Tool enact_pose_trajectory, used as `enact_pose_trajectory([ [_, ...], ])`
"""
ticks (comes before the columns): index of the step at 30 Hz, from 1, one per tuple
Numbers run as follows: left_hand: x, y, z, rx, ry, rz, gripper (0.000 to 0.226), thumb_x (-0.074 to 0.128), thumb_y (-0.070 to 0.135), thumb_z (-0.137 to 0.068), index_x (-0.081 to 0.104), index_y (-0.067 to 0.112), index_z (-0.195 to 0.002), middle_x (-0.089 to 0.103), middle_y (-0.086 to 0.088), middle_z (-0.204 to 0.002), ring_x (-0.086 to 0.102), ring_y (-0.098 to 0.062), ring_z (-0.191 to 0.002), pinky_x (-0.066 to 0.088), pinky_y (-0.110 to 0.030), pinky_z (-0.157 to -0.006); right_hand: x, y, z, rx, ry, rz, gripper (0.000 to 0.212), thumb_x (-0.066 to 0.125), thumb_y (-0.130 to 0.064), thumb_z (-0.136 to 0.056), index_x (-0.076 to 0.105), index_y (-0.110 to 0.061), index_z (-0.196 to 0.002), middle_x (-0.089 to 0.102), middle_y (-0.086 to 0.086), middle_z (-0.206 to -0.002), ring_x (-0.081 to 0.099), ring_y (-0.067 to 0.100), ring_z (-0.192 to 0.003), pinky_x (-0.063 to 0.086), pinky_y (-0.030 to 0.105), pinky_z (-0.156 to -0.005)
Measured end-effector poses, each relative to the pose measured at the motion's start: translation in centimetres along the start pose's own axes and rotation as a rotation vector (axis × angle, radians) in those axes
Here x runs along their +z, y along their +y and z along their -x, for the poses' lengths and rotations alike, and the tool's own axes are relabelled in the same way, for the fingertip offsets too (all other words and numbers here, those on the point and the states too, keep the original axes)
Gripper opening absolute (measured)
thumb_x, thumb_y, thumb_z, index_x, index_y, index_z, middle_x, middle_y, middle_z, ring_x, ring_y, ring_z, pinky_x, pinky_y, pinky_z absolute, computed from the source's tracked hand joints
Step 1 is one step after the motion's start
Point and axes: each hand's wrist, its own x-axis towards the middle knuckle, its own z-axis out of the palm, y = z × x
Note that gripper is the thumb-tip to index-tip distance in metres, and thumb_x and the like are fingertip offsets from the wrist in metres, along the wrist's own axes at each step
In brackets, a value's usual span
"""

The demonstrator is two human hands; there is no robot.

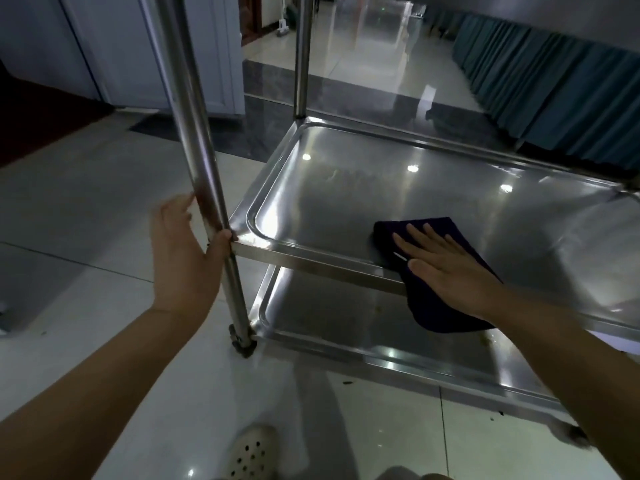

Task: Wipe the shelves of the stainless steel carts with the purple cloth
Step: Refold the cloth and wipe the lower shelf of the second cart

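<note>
The purple cloth (433,271) lies on the middle shelf (363,188) of the steel cart (311,261), at the shelf's near edge, a little left of that edge's middle as seen here. Its far part is spread flat on the shelf floor; its near part drapes over the front rim and hangs down in front of the lower shelf (346,327).

The right hand (446,268) lies flat on top of the cloth, fingers straight and slightly spread, pointing toward the shelf's far left corner. It presses the cloth down with the palm and grips nothing.

The left hand (187,251) is at the cart's near left corner post (201,168), just where the middle shelf joins it. The thumb touches the near side of the post at the joint and the fingertips reach the post higher up; the fingers are loosely bent, cupping the post rather than wrapped tight round it.

The shelf has a raised rim with rounded corners and mirrors ceiling lights. A second post (303,57) rises from its far left corner. The cart stands on a pale tiled floor (86,202), with a caster (242,344) under the near left post. A perforated shoe (252,452) shows at the bottom edge. Beyond the cart on the right hangs teal pleated cloth (554,84).
</note>
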Motion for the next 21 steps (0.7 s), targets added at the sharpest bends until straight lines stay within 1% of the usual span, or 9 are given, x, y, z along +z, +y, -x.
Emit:
enact_pose_trajectory([
  [2,0.6,0.1,-0.3,-0.121,-0.016,0.056,0.037,0.064,0.014,-0.086,0.05,0.019,-0.12,0.055,0.008,-0.107,0.053,-0.006,-0.097,0.046,-0.028,-0.089,0.5,-1.9,-0.5,0.017,0.043,-0.011,0.041,0.016,-0.041,-0.103,-0.004,-0.047,-0.138,-0.009,-0.012,-0.157,-0.017,0.001,-0.14,-0.013,0.022,-0.112],
  [4,0.9,-0.2,-0.6,-0.148,0.004,0.061,0.033,0.064,0.016,-0.086,0.052,0.025,-0.116,0.055,0.015,-0.101,0.054,-0.002,-0.092,0.044,-0.02,-0.082,1.3,-4.7,-1.8,0.011,0.096,0.016,0.044,0.014,-0.041,-0.103,-0.002,-0.043,-0.143,-0.005,-0.008,-0.159,-0.012,0.008,-0.145,-0.009,0.028,-0.115],
  [6,0.8,-0.6,-0.8,-0.163,0.007,0.067,0.034,0.066,0.02,-0.085,0.051,0.029,-0.114,0.056,0.022,-0.096,0.054,0.004,-0.089,0.038,-0.01,-0.077,2.2,-8.6,-3.8,-0.013,0.139,0.048,0.049,0.012,-0.041,-0.102,0.004,-0.038,-0.15,0.0,-0.004,-0.161,-0.007,0.016,-0.148,-0.006,0.033,-0.116],
  [8,0.7,-0.8,-0.8,-0.159,0.0,0.059,0.032,0.067,0.023,-0.085,0.049,0.032,-0.11,0.055,0.027,-0.093,0.054,0.012,-0.087,0.036,-0.005,-0.073,3.1,-13.1,-6.4,-0.037,0.173,0.079,0.052,0.011,-0.041,-0.101,0.007,-0.034,-0.152,0.004,0.001,-0.162,-0.003,0.022,-0.148,-0.003,0.039,-0.117],
  [11,0.8,-1.1,-0.7,-0.152,0.01,0.052,0.032,0.067,0.021,-0.085,0.05,0.031,-0.111,0.052,0.033,-0.093,0.051,0.021,-0.09,0.038,0.001,-0.071,4.3,-19.0,-9.8,-0.09,0.217,0.162,0.056,0.011,-0.042,-0.101,0.004,-0.026,-0.153,0.005,0.009,-0.161,0.0,0.031,-0.148,0.002,0.047,-0.118],
  [14,0.7,-1.4,-0.8,-0.137,0.01,0.061,0.036,0.066,0.014,-0.086,0.051,0.029,-0.115,0.051,0.035,-0.094,0.049,0.023,-0.093,0.035,0.006,-0.075,4.4,-20.4,-10.9,-0.177,0.199,0.204,0.06,0.018,-0.045,-0.101,-0.002,-0.021,-0.153,0.001,0.011,-0.161,-0.002,0.034,-0.147,0.002,0.048,-0.118],
  [16,0.6,-1.5,-0.9,-0.113,-0.008,0.044,0.037,0.066,0.015,-0.086,0.051,0.027,-0.118,0.051,0.032,-0.098,0.049,0.021,-0.094,0.036,0.005,-0.078,4.0,-19.2,-10.7,-0.258,0.17,0.229,0.067,0.03,-0.044,-0.101,-0.005,-0.022,-0.153,-0.002,0.009,-0.161,-0.003,0.033,-0.147,0.001,0.045,-0.118],
  [18,0.6,-1.4,-0.8,-0.096,-0.012,0.018,0.038,0.066,0.016,-0.086,0.051,0.025,-0.121,0.054,0.025,-0.106,0.05,0.013,-0.097,0.036,0.001,-0.081,3.6,-17.9,-10.1,-0.315,0.156,0.247,0.074,0.041,-0.042,-0.099,-0.006,-0.023,-0.153,-0.002,0.008,-0.162,-0.002,0.03,-0.148,0.001,0.041,-0.118],
  [21,0.6,-0.9,-0.5,-0.073,0.004,-0.017,0.043,0.065,0.018,-0.086,0.049,0.023,-0.126,0.057,0.01,-0.119,0.05,0.001,-0.109,0.038,-0.017,-0.093,3.5,-16.0,-8.8,-0.343,0.18,0.301,0.079,0.048,-0.04,-0.097,-0.006,-0.023,-0.153,0.001,0.008,-0.162,0.001,0.027,-0.148,0.002,0.038,-0.118],
])
